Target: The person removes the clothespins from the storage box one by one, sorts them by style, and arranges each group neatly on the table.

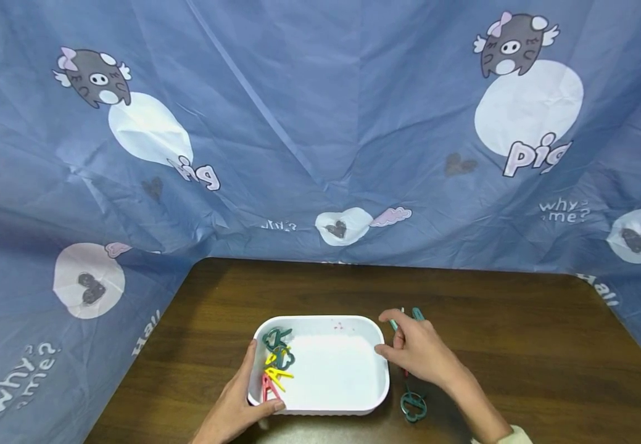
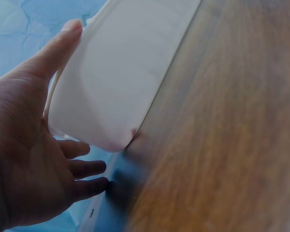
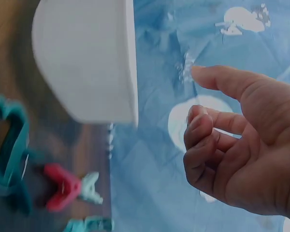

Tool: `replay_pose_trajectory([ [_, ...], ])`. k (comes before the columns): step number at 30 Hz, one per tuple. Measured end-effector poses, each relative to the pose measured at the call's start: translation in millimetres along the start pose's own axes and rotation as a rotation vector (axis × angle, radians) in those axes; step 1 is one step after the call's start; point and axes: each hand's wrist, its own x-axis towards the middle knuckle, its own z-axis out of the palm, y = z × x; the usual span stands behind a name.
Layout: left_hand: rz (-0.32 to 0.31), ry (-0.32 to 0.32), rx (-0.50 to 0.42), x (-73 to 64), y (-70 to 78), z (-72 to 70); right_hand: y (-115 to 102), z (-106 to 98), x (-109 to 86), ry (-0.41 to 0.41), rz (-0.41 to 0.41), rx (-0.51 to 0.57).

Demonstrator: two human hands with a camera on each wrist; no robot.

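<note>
Your right hand (image 1: 419,349), loosely curled, is empty; your straight-fingered left hand (image 1: 237,396) touches the white oblong plastic tray (image 1: 335,371). Beside its near-right corner, the green flower-shaped plastic clip (image 1: 413,402) looks light; pinch its loop.

White tray (image 1: 337,376): looks like moulded plastic to you, smooth, outer wall matt. At its 9 o'clock, inside, your dark green clips (image 1: 277,338) and yellow clips (image 1: 278,377): plastic, smooth-looking; fine finish too small to judge. At its 4 o'clock, outside, cloud-shaped clip (image 1: 413,404): plastic by appearance. Table (image 1: 520,345) under your work: dark wood or wood-look, grained, low sheen. Curtain (image 1: 298,111), your 12 o'clock: thin, creased sheet, cloth-like, faintly shiny along folds; exact fibre unclear.
</note>
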Motion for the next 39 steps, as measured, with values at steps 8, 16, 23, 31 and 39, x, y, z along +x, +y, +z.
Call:
replay_pose_trajectory([
  [8,-0.013,0.003,0.005,0.2,0.5,-0.4,-29.0,20.8,21.7,-0.038,-0.069,-0.026],
  [16,-0.046,-0.018,-0.009,0.9,1.3,-0.9,-45.6,44.6,36.9,-0.099,-0.125,-0.036],
  [23,-0.021,-0.016,0.002,0.5,-0.5,-1.3,-49.0,69.9,45.9,-0.156,-0.191,-0.078],
  [31,0.026,0.013,0.022,-0.8,-2.3,0.0,-52.6,97.7,51.0,-0.170,-0.225,-0.134],
  [39,-0.017,0.002,-0.004,-0.4,-1.4,0.3,-58.9,116.5,54.5,-0.219,-0.277,-0.207],
])
